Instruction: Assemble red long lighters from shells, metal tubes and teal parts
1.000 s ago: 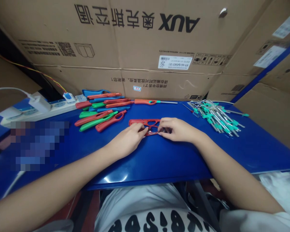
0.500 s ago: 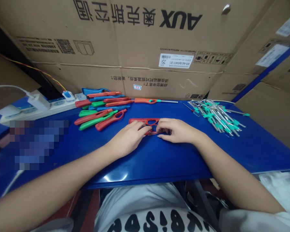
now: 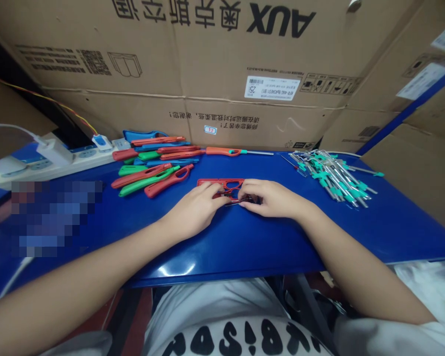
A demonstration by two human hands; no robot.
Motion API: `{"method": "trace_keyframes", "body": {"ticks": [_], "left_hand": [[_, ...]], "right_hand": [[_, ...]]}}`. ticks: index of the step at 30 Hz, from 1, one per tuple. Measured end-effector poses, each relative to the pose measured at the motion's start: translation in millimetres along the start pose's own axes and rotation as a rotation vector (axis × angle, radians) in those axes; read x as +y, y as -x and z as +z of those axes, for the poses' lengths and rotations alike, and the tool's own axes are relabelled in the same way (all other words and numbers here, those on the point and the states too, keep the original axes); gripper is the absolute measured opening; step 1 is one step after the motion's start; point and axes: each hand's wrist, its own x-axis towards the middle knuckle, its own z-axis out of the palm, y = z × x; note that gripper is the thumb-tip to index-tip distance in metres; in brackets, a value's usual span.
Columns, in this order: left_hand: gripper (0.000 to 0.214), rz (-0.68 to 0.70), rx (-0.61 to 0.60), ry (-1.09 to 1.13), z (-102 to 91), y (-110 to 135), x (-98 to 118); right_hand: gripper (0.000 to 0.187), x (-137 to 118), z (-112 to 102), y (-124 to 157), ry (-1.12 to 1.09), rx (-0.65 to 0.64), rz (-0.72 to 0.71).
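At the centre of the frame, the red casing parts [image 3: 224,181] lay on the blue table [image 3: 226,242], with the left hand [image 3: 198,205] closed by thumb and fingers over their left end. The right hand [image 3: 269,199] bent its thumb and fingertips nearly together at their right side, though what it had hold of could not be told; coloured handles [image 3: 144,175] lay left of centre, metal tubes [image 3: 335,180] with teal fittings right of centre.
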Motion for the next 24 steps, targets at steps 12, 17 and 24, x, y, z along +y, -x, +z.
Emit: {"method": "trace_keyframes", "body": {"ticks": [12,17,24], "left_hand": [[0.035,-0.003,-0.022,-0.045,1.5,0.7,-0.8],[0.035,0.003,-0.029,-0.073,1.0,1.1,0.3],[0.036,0.006,-0.032,-0.150,-0.9,1.0,3.8]], "right_hand": [[0.017,2.9,1.7,1.4,0.018,-0.012,0.017],[0.008,4.4,1.5,-0.4,0.005,-0.007,0.007],[0.011,2.0,0.2,-0.2,0.063,-0.009,0.013]]}}
